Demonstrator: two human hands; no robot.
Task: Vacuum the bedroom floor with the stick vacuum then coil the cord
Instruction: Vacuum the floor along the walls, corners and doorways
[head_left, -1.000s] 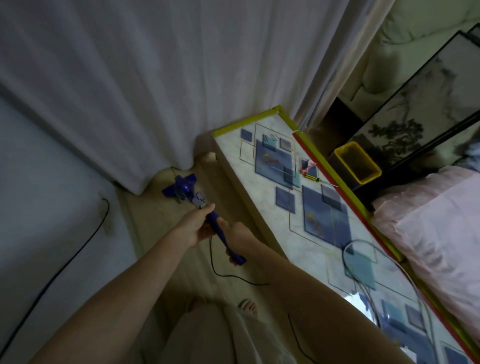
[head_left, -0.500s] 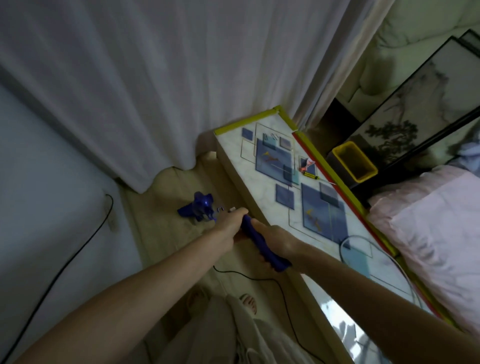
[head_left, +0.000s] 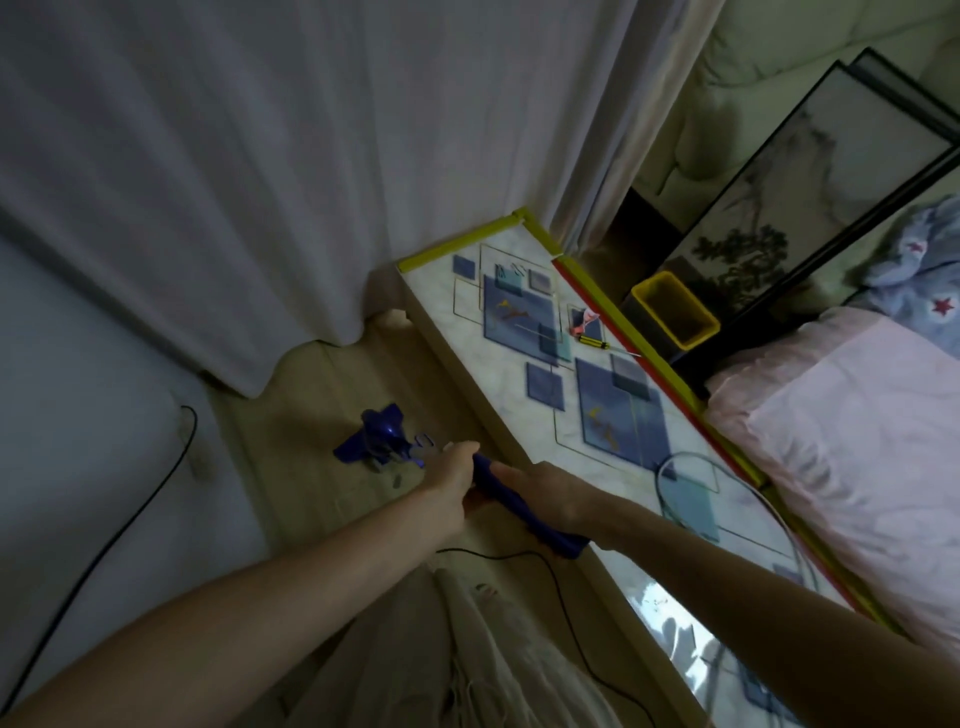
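A blue stick vacuum (head_left: 524, 506) slants down from my hands to the pale wooden floor (head_left: 311, 395). Its blue floor head (head_left: 376, 439) rests on the floor a little short of the white curtain (head_left: 260, 182). My left hand (head_left: 451, 473) grips the stick on its lower part. Higher up, my right hand (head_left: 540, 491) holds the blue handle, whose end pokes out below my wrist. The black cord (head_left: 524, 558) trails from under the handle across the floor toward my feet.
A low table (head_left: 597, 415) with a blue-square pattern and yellow edging runs along the right; a small screwdriver (head_left: 592, 341) lies on it. Beyond it stand a yellow bin (head_left: 675, 312), a framed picture and a bed with a pink pillow (head_left: 857, 441). Another black cable (head_left: 104, 545) crosses the white surface at left.
The vacuum head has been pulled back from the curtain's hem toward me, and my hands have come back with the handle. The view shifted slightly right.
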